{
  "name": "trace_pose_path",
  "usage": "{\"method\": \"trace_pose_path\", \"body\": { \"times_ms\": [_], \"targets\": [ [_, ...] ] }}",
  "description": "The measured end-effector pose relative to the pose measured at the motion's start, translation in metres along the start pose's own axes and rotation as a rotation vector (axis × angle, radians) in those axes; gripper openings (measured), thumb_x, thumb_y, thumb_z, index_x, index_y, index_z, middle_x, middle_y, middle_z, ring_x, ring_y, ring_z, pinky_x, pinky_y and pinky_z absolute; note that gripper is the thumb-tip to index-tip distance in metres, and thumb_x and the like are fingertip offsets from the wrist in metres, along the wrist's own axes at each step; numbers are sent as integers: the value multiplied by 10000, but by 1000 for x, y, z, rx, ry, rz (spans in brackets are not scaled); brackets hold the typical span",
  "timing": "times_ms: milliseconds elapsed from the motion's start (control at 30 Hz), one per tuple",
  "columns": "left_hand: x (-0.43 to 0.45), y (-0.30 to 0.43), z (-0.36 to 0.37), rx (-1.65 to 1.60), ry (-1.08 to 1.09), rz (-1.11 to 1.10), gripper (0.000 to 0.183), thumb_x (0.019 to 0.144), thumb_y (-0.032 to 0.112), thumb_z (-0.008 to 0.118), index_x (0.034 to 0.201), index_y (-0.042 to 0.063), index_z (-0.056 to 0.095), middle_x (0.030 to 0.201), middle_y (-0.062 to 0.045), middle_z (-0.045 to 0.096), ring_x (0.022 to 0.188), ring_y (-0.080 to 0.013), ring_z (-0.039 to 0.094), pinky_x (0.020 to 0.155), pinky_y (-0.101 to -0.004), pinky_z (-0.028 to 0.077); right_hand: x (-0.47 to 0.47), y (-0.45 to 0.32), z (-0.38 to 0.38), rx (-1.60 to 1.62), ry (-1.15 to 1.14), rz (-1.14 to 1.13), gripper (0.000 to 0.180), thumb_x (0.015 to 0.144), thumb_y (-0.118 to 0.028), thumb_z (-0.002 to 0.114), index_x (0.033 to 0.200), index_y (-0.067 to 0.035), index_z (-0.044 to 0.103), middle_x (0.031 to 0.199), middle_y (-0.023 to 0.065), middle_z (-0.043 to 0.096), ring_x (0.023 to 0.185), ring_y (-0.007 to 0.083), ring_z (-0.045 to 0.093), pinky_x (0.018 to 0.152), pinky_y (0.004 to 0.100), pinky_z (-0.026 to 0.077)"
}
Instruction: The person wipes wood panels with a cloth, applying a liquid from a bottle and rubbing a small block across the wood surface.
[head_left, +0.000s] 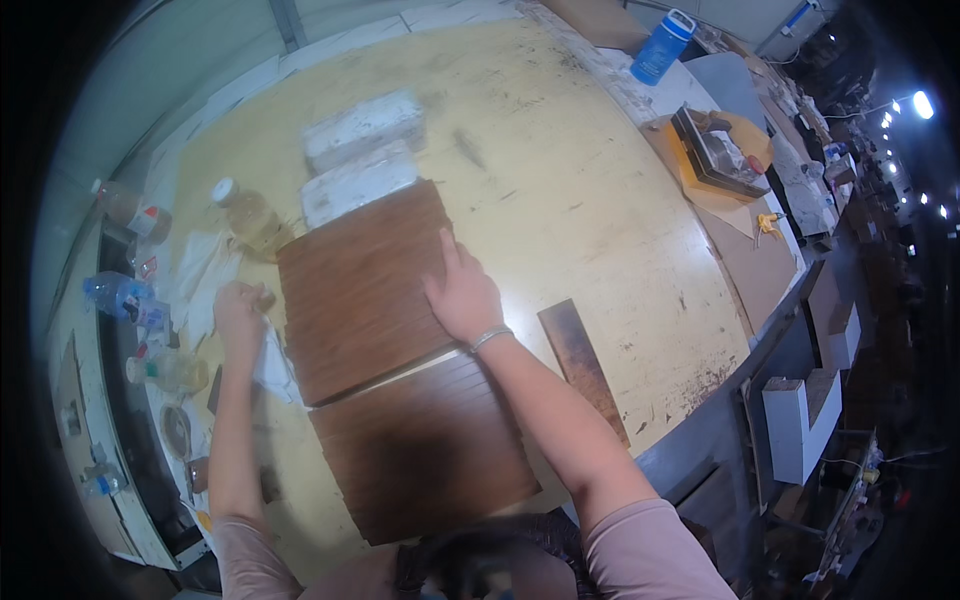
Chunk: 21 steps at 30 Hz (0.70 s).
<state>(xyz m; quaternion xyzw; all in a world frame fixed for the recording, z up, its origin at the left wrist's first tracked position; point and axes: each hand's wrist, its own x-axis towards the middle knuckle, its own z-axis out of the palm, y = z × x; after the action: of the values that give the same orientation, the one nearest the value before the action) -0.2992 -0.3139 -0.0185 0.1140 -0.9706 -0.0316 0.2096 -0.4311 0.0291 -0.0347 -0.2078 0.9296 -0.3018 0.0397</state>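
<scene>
In front of me lie two brown wood-grain panels, the farther panel (360, 292) and the nearer panel (480, 420), with a narrow gap between them. My right hand (469, 296) rests on the farther panel's right edge, fingers spread and a bracelet at the wrist. Just left of that panel, my left hand (240, 319) has its fingers curled; whether something is inside them is unclear. A white cloth or paper (276, 367) shows beside the left wrist. Beyond the farther panel are two white wrapped blocks (364, 157). A dark shadow falls across the nearer panel.
A bottle of yellowish liquid (251, 217) stands near the farther panel's left corner. Several bottles (120, 292) line the table's left edge. A narrow brown strip (581, 367) lies right of my forearm. Farther right are a blue bottle (664, 49) and an open box (720, 154).
</scene>
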Motion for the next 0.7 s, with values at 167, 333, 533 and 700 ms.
{"method": "trace_pose_path", "body": {
  "times_ms": [167,333,533,700],
  "targets": [
    [15,23,29,-290,95,-27,176,859,74,640,981,96,765,1020,-110,686,988,-328,614,845,-410,493,1,-12,-3,-16,-57,12,747,967,-368,583,1577,-83,259,1378,203,541,1238,361,549,977,467,499],
    [14,4,25,-101,-32,-185,180,818,76,672,962,102,777,998,-105,684,972,-324,620,841,-418,493,1,-13,-11,-8,-88,34,746,967,-358,575,1579,-80,252,1398,206,548,1266,377,533,1016,473,480],
    [15,14,38,-222,198,-116,206,808,70,675,989,81,772,956,-130,652,943,-338,616,821,-436,485,2,-9,-9,-11,-95,36,746,967,-363,572,1579,-83,249,1365,198,566,1244,380,542,999,479,484],
    [17,0,30,-106,0,-226,246,840,77,641,1054,75,762,986,-154,656,956,-354,613,836,-438,482,0,-12,-5,-49,-86,29,740,970,-382,559,1579,-97,251,1306,195,595,1200,381,563,967,488,499]
  ]
}}
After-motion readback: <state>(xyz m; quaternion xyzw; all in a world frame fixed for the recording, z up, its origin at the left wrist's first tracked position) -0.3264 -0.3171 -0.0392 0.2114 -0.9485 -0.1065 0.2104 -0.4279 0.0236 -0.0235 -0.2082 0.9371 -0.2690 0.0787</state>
